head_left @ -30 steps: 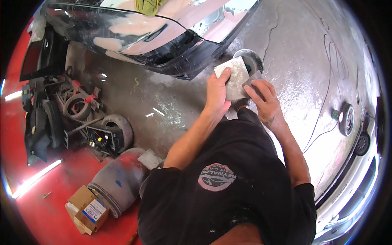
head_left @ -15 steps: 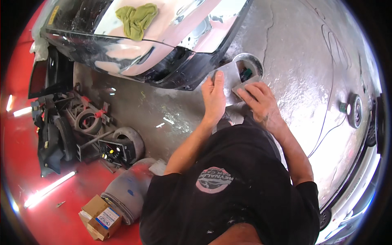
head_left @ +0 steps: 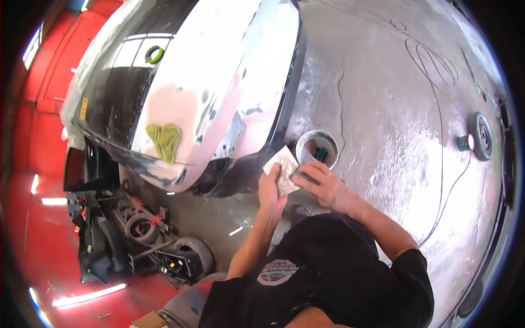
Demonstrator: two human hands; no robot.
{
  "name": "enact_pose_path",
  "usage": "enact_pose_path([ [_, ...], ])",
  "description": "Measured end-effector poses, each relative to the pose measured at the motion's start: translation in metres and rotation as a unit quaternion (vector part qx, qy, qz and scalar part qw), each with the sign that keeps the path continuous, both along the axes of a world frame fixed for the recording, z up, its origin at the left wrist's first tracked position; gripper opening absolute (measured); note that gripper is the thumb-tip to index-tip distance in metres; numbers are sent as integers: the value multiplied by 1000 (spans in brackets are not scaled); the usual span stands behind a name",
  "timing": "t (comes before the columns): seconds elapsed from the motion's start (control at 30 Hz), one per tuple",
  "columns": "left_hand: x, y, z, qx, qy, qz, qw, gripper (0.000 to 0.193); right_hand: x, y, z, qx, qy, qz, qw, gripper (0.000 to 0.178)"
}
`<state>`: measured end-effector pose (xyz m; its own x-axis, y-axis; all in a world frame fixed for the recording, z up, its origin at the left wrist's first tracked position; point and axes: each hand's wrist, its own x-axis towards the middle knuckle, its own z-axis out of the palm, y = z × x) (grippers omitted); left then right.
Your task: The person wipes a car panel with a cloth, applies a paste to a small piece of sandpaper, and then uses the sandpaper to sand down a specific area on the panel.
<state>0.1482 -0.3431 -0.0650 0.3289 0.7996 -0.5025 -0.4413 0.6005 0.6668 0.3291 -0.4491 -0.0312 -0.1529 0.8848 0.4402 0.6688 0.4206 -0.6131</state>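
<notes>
Out in front of my body, my left hand (head_left: 270, 188) grips a sheet of sandpaper (head_left: 281, 158) between thumb and fingers, its pale, brown-speckled face showing. My right hand (head_left: 330, 189) is closed on a small flat grey pad (head_left: 300, 175), held against the sheet's right edge; its exact kind is hard to make out. Just beyond my hands a round metal bucket (head_left: 335, 143) stands on the floor, with a dark green object (head_left: 321, 155) inside.
A car with patchy white and pink panels (head_left: 188, 82) stands ahead, bearing a green cloth (head_left: 165, 141) and a roll of green tape (head_left: 153, 54). Tyres and loose parts (head_left: 143, 228) lie to the left. Cables (head_left: 441, 164) and a wheel (head_left: 481, 136) are on the right floor.
The sheet has turned from its grey face to its pale one. The view has shifted, so more of the car shows. The right hand keeps its grip on the grey pad.
</notes>
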Motion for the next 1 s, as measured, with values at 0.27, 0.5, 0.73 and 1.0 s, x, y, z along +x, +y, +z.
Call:
enact_pose_path([
  [0.27,74,-1,37,139,80,4,987,27,100,-5,-42,-46,-11,-58,997,61],
  [0.5,115,-7,11,294,235,16,926,33,103,14,1,17,-46,-42,998,54],
  [0.73,114,10,2,235,167,71,955,31,120,20,-22,-46,-73,19,996,54],
  [1.0,122,53,-4,41,0,58,997,22,122,54,-1,-33,25,-25,999,60],
])
